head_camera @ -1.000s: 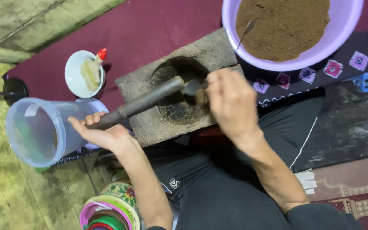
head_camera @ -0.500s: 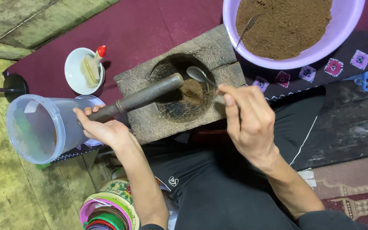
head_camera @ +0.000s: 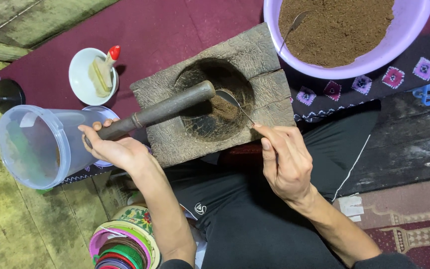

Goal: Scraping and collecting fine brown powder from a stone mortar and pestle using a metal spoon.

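Note:
A rough wooden block mortar (head_camera: 255,55) sits in front of me, its round hollow holding brown powder (head_camera: 221,106). My left hand (head_camera: 113,147) grips the handle end of a long dark pestle (head_camera: 167,107) that lies slanted across the hollow. My right hand (head_camera: 284,159) pinches the handle of a metal spoon (head_camera: 231,101), whose bowl rests over the powder inside the hollow. A clear plastic jug (head_camera: 38,144) lies on its side just left of my left hand.
A lilac basin (head_camera: 404,40) full of brown powder, with a second spoon (head_camera: 292,26) stuck in it, stands at the top right. A small white bowl (head_camera: 83,74) with a red-tipped stick sits left of the mortar. Coloured rings (head_camera: 123,246) lie by my knee.
My right hand drew back from over the hollow toward me, uncovering the spoon and powder. The left hand kept hold of the pestle, which stayed slanted across the mortar.

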